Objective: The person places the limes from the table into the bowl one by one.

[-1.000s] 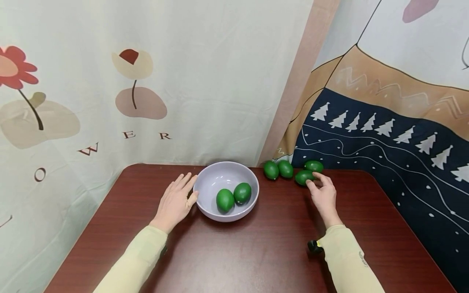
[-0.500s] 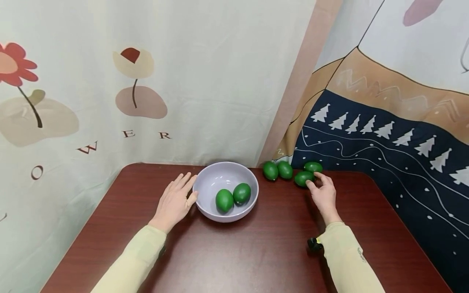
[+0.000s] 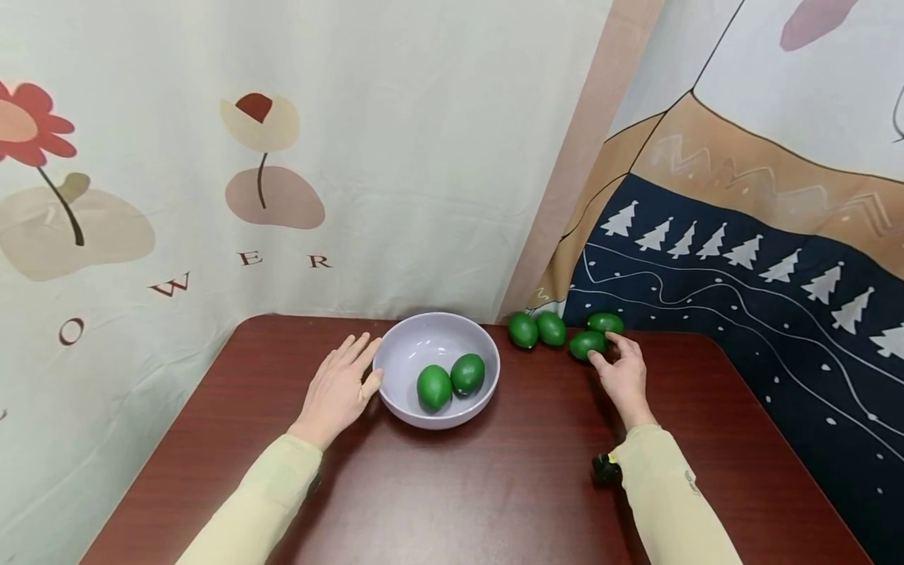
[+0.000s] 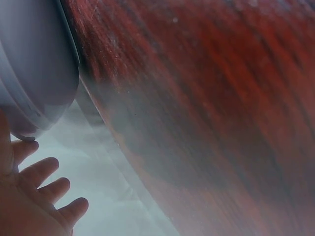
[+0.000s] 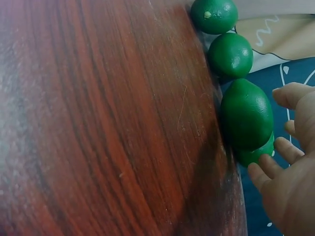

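Note:
My left hand point(image 3: 339, 388) rests against the left side of a pale lilac bowl point(image 3: 395, 400), its fingers straight and spread. In the left wrist view, the fingertips point(image 4: 47, 169) show beside the bowl's wall point(image 4: 44, 54). Two green limes, one at the front point(image 3: 434, 387) and one to its right point(image 3: 468, 373), lie inside the bowl. My right hand point(image 3: 625, 380) is at the right end of another lime point(image 3: 588, 345), thumb and fingers parted. In the right wrist view, a small gap shows between the thumb point(image 5: 290, 96) and that lime point(image 5: 246, 115); nothing is gripped.
Behind the lime by my right hand lies one more lime point(image 3: 605, 322). Two limes, one on the left point(image 3: 523, 329) and one beside it point(image 3: 551, 328), sit at the table's back edge. A printed curtain point(image 3: 424, 157) hangs behind the brown table point(image 3: 494, 486).
Both hands, the bowl and the limes keep nearly the same places. The view has shifted only slightly.

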`<state>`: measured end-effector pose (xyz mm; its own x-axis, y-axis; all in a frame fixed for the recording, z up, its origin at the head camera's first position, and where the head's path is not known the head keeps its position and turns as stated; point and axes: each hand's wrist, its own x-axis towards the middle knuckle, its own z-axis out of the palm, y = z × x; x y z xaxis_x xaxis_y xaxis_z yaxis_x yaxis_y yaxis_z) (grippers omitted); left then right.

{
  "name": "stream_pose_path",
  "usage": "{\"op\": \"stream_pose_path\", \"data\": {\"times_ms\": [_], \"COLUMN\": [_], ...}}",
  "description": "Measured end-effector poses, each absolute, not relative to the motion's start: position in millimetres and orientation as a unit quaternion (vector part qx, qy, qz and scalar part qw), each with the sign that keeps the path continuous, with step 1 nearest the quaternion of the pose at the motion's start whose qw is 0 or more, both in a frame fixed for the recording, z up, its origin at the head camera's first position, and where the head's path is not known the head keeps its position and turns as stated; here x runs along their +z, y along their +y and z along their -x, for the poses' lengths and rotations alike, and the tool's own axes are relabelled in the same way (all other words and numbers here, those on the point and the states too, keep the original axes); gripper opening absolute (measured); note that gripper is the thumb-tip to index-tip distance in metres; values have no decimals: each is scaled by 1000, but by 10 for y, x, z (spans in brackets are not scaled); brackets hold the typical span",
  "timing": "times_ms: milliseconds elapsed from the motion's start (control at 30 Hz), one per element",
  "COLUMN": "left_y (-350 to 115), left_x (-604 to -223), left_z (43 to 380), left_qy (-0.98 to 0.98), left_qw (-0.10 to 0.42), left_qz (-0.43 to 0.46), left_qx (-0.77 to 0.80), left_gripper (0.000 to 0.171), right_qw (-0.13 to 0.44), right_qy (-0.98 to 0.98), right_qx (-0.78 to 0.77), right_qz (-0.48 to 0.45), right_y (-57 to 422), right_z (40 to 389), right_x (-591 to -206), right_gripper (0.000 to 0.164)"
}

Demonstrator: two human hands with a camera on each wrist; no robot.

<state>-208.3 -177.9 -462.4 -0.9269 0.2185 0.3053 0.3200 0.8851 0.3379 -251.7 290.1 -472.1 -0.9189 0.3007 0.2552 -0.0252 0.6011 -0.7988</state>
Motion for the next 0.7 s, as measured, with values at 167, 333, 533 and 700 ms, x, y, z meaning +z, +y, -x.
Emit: {"op": "stream_pose_path", "data": {"times_ms": [167,333,533,700], "left_y": [-1774,-1770,-1766,-1762], "left_x": [-4614,-4604,-4586,-4582], "left_z": [2078,2072,2070,2070], "left_qy": [-962,-962,-962,-963], "left_qw": [134,132,131,128], "left_qz": [142,142,140,141], "left_qx": [-193,-192,-193,-193], "left_gripper": [56,56,56,56], "right_qw": [167,153,136,123], "right_qy": [-877,-879,-884,-887], "right_qx": [441,441,438,435], "right_qz": [91,94,93,94], "right_y": [2924,2932,2936,2938], "right_z": [2539,2548,2559,2578], "right_x": [-4728,-4711,-4698,-4704], "right_gripper": [56,59,61,64]}}
